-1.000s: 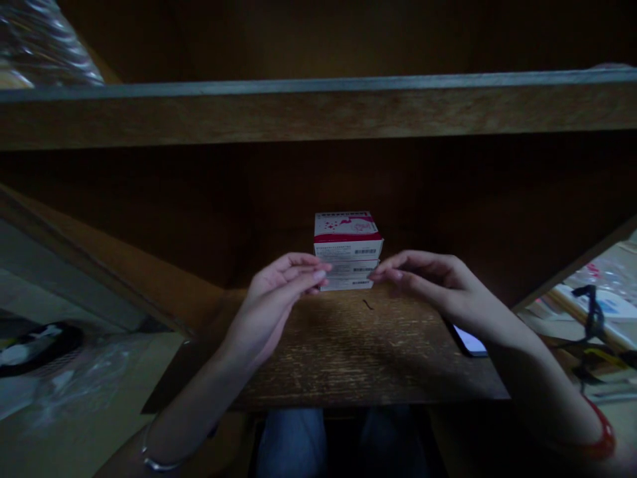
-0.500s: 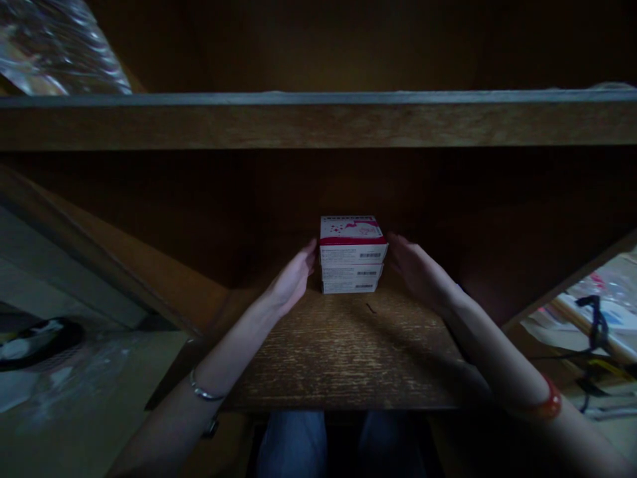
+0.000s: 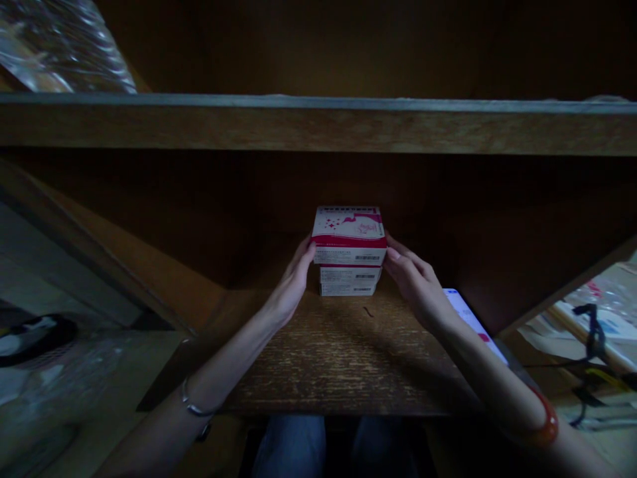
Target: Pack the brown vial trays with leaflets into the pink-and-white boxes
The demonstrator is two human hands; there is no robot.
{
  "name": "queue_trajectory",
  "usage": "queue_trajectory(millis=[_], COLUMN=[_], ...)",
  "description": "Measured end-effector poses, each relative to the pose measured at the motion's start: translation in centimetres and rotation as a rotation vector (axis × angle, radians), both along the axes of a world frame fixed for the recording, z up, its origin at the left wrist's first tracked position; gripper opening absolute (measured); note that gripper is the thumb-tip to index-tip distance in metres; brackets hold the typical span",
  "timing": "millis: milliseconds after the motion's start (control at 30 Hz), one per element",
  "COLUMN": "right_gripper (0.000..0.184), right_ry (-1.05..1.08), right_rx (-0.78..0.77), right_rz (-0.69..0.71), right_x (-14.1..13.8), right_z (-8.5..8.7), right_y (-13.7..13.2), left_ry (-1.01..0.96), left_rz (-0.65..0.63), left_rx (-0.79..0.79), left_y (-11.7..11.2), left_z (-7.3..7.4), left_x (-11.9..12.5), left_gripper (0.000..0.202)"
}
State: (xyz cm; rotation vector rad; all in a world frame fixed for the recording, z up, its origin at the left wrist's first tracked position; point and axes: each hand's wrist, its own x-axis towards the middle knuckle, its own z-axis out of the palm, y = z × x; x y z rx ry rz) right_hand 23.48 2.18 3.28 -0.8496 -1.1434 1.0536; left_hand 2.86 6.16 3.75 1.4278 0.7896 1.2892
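Observation:
Three white cardboard boxes with crimson trim and printed labels are stacked on the dark wooden shelf board point(image 3: 328, 372). The top box point(image 3: 349, 232) sits forward of the lower boxes point(image 3: 347, 281) and looks slightly raised from them. My left hand point(image 3: 293, 282) presses its fingers against the left side of the top box. On the opposite side, my right hand point(image 3: 413, 279) grips the right edge of that box, thumb toward the front corner. The far fingers of both hands are partly hidden by the box.
A lit phone point(image 3: 472, 322) lies on the board beyond my right forearm. The upper shelf's edge point(image 3: 318, 125) crosses above the stack, with clear plastic wrap point(image 3: 64, 46) on it. Side panels rise left and right. A dark round object point(image 3: 37, 338) stands at lower left.
Both hands have closed in from beside the stack onto the top box. That box has come toward me and up a little. The phone's lit screen now shows at right.

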Motion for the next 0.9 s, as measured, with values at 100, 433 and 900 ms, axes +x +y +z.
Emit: queue_trajectory(millis=[100,433,900], right_gripper=[0.039,0.036,0.050], right_ry=[0.100,0.337,0.221], right_rx=[0.103,0.034,-0.129], right_rz=[-0.080,-0.167,-0.062], right_x=[-0.6,-2.3,-3.0], right_z=[0.5,1.4,0.4], right_y=[-1.0,-3.0,-3.3], left_ry=[-0.086,-0.113,0.025], left_rz=[-0.030,0.225,0.187], left_rx=[0.006,0.147,0.019], left_y=[-1.4,-5.9,-6.0], left_z=[0.6,0.6,0.1], left_x=[0.2,1.6,1.6], left_gripper=[0.040,0.040,0.055])
